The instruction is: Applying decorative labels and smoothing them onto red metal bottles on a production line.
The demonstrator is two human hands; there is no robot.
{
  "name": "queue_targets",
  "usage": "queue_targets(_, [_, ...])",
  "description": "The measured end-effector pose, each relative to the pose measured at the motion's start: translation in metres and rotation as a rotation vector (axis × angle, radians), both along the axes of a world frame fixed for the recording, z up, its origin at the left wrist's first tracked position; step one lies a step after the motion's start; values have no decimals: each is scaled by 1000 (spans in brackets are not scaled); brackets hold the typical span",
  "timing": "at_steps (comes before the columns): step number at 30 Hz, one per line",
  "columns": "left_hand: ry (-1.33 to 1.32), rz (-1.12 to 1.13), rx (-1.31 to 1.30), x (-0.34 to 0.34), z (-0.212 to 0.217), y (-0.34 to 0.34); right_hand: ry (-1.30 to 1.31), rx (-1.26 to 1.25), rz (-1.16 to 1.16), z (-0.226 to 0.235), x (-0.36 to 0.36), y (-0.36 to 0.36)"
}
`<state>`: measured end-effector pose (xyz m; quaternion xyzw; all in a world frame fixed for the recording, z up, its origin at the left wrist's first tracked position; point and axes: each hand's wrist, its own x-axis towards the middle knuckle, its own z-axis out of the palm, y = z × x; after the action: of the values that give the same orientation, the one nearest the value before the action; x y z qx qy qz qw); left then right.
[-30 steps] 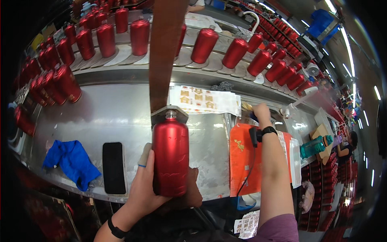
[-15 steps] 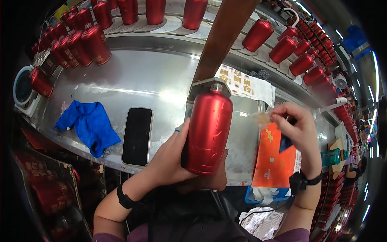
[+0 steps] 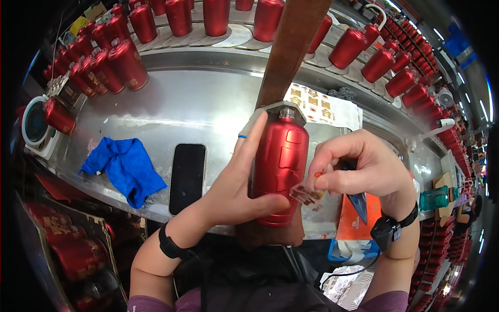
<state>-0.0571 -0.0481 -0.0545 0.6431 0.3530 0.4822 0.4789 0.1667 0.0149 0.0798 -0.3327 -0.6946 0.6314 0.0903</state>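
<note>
A glossy red bottle [image 3: 280, 156] with raised patches and a clear neck leans, neck away from me, in a grey bracket on a brown support. My left hand [image 3: 236, 182] holds it, fingers along its left side and thumb across its lower front. Between thumb and forefinger my right hand [image 3: 358, 169] pinches a small, partly see-through sticker [image 3: 307, 196] with dark and gold print, close to the bottle's lower right side. A dark, pointed blade-like piece [image 3: 357, 207] sticks out below my right palm; how it is held is hidden.
A blue cloth [image 3: 125, 169] and a black phone [image 3: 187, 177] lie left on the metal table. A printed sticker sheet [image 3: 325, 109] and an orange sheet [image 3: 351, 221] lie right. Red bottles line a conveyor [image 3: 234, 39] behind; a brown post [image 3: 291, 52] rises before it.
The right hand has brought the sticker left, down to the bottle. The left hand has shifted up, its thumb now across the front. The bottle now rests lower against the brown support. Conveyor bottles have moved right.
</note>
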Motion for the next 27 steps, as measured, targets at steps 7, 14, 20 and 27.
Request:
queue_targets(7, [237,163,102,23,13,-1,22,83,-11,-18,-2,27])
queue_targets(14, [83,198,-16,36,-3,11,-113,426,-155,-34,4,32])
queue_targets(20, [24,150,-85,37,-8,14,-182,597,-225,-44,5,31])
queue_targets(27, [15,129,-133,37,-10,17,-184,614,-248,-47,4,34])
